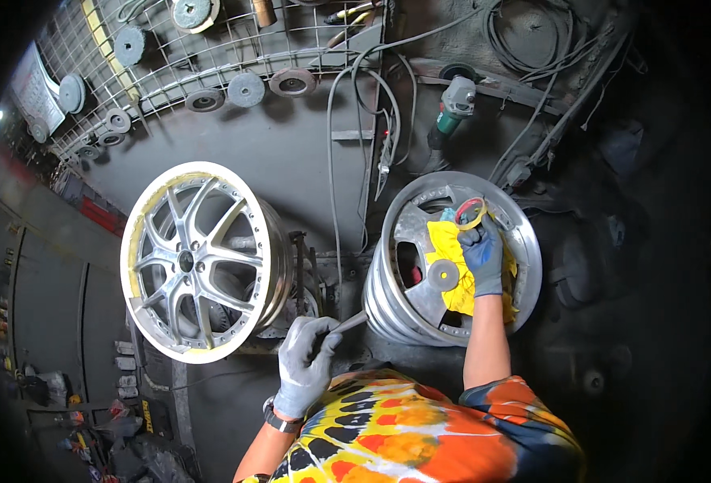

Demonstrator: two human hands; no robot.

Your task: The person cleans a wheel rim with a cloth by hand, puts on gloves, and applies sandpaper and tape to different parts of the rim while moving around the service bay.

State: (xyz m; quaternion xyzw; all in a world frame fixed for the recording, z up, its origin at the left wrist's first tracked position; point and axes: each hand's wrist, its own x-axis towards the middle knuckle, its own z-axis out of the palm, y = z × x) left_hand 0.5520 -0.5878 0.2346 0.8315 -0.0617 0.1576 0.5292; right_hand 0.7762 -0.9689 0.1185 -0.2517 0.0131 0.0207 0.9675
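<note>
My left hand (307, 362), in a grey glove, pinches a slim, pointed grey tool (350, 323), perhaps a knife; its exact kind is unclear. To its upper left stands a silver multi-spoke wheel rim (210, 252), with yellowish tape along part of its pale outer lip. My gloved right hand (484, 256) reaches over a stack of wheel rims (399, 310) and has its fingers on a yellow and red roll of tape (472, 212). Under that hand lies a crumpled yellow cloth (457, 301). Beside the fingers, a small grey disc (443, 275) rests on the cloth.
A wire grid (251, 50) at the back carries several abrasive discs (246, 89). A green and grey angle grinder (452, 109) hangs behind the stacked rims. Cables (335, 161) run down the grey wall panel. Assorted tools and bags (118, 427) crowd the lower left.
</note>
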